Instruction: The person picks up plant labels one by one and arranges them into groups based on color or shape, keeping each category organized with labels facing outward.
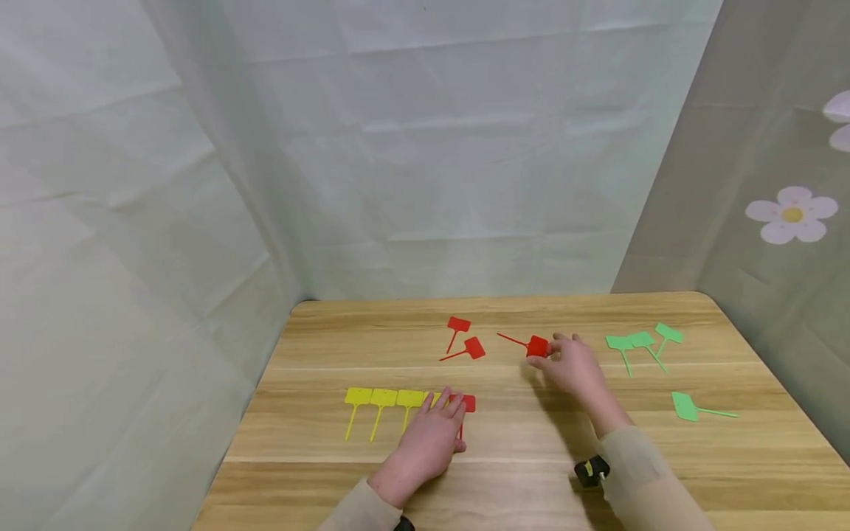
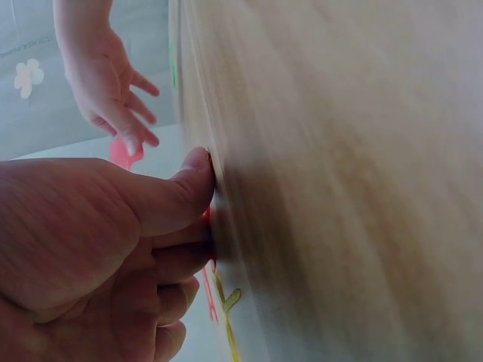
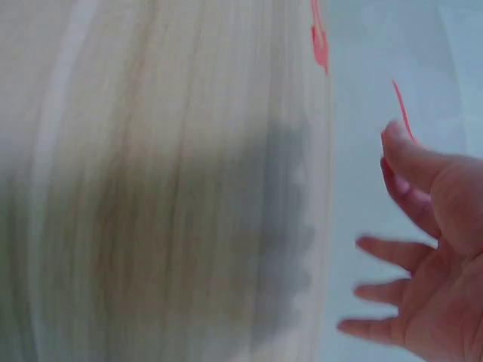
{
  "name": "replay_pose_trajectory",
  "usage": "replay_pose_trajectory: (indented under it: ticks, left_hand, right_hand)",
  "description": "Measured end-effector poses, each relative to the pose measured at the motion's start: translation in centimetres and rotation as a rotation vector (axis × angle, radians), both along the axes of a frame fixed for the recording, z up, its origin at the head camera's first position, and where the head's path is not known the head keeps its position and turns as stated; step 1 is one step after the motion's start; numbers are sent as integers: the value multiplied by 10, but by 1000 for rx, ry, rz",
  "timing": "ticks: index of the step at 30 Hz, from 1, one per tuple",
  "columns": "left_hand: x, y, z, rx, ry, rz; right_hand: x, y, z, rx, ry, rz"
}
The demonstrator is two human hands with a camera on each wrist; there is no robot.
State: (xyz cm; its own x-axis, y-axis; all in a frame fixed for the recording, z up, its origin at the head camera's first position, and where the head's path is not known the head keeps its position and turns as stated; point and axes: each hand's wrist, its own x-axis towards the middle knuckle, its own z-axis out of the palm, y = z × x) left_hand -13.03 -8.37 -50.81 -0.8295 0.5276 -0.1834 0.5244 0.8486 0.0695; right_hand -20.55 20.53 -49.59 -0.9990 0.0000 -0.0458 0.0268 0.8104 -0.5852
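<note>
My right hand (image 1: 576, 370) pinches a red plant label (image 1: 538, 346) by its flat head between thumb and forefinger, above the table. Its thin stem points left; in the right wrist view the stem (image 3: 402, 109) rises past the thumb while the other fingers spread. My left hand (image 1: 432, 439) rests on the right end of a row of labels. Its fingers lie over a yellow label (image 1: 434, 399) and a red label (image 1: 470, 403), partly hiding both. Several more yellow labels (image 1: 384, 398) continue the row leftward, stems toward me.
Two loose red labels (image 1: 459, 324) lie behind the row, near the table's far side. Several green labels (image 1: 642, 339) lie at the right, one apart and turned sideways. The wooden table (image 1: 319, 339) meets pale curtains (image 1: 438, 184) at its back and sides.
</note>
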Motion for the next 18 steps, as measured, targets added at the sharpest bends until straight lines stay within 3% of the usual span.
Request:
replay_pose_trajectory:
  ticks: [9, 18]
  left_hand:
    - [0, 1, -1, 3, -6, 9]
    - [0, 1, -2, 7, -14, 8]
  right_hand:
    - [19, -5, 14, -113, 42, 264]
    - [23, -9, 14, -189, -28, 351]
